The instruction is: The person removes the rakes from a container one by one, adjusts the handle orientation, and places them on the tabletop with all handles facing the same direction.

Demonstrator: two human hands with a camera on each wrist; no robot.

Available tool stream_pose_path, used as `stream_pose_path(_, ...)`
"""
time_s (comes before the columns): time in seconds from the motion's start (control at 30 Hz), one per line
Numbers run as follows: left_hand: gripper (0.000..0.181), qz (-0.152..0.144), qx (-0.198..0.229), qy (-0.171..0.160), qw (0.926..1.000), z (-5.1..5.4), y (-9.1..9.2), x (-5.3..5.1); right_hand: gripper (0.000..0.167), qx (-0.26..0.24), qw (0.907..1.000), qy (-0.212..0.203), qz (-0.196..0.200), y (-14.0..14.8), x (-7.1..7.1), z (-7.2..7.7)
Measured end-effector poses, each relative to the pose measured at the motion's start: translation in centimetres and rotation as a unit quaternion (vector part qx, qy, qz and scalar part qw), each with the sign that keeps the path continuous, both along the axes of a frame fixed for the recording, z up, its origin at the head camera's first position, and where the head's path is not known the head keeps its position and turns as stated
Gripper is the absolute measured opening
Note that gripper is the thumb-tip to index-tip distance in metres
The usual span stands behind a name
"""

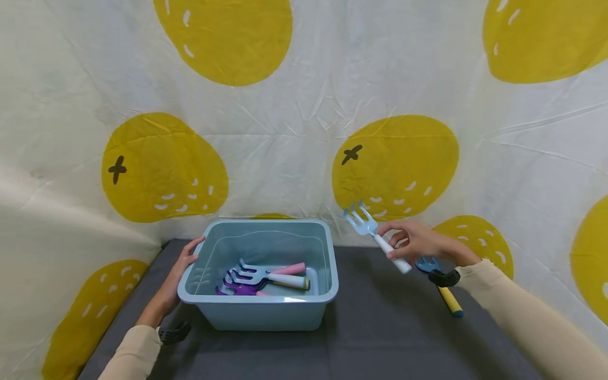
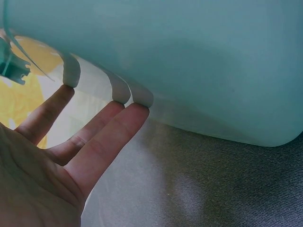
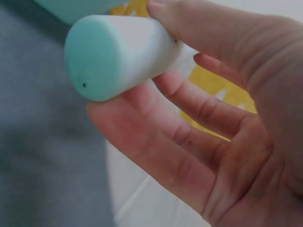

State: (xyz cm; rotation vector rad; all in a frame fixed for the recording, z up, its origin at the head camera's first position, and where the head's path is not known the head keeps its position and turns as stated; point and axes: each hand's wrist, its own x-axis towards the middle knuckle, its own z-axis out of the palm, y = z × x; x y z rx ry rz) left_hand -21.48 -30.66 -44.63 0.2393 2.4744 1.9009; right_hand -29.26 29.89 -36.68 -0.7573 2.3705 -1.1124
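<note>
White-handled pale-blue fork (image 1: 381,243), its butt (image 3: 93,59) perhaps turquoise; grey-blue basin (image 1: 261,315); charcoal tablecloth (image 1: 380,327); off-white backdrop (image 1: 294,169) with yellow patches.

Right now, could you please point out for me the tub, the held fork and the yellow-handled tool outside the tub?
Tub (image 1: 266,315): head view, on its front wall.
Held fork (image 1: 382,244): head view, on its white handle.
Yellow-handled tool (image 1: 449,302): head view, on its handle.

Bin (image 2: 213,71) cut off, left wrist view; right wristband (image 1: 445,278) partly hides yellow-handled fork (image 1: 450,302).

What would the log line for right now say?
right hand: holds white-handled fork; left hand: touches bin; yellow-handled tool: on table
</note>
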Motion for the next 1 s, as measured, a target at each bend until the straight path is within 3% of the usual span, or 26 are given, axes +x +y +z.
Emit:
stream_pose_path(0.17,0.058,-0.003,-0.001,0.000,1.0000,-0.1,0.1,0.0,0.052,-0.019,0.9994,-0.003,-0.028,2.5,0.7,-3.2)
stream_pose_path(0.37,0.058,0.000,-0.008,0.007,0.9999,-0.1,0.0,0.0,0.056,-0.020,0.9951,-0.035,-0.090,4.8,1.4,-6.5)
stream_pose_path(0.5,0.058,0.000,-0.015,0.007,0.9999,-0.1,-0.1,0.0,0.060,-0.022,0.9921,-0.057,-0.109,5.9,1.8,-8.3)
stream_pose_path(0.77,0.058,-0.003,-0.011,0.003,0.9999,0.1,-0.2,0.0,0.063,-0.031,0.9877,-0.085,-0.128,7.2,2.4,-10.7)
stream_pose_path(1.0,0.058,-0.005,-0.009,0.000,0.9999,0.0,-0.1,0.1,0.062,-0.013,0.9837,-0.095,-0.152,7.7,3.0,-11.7)
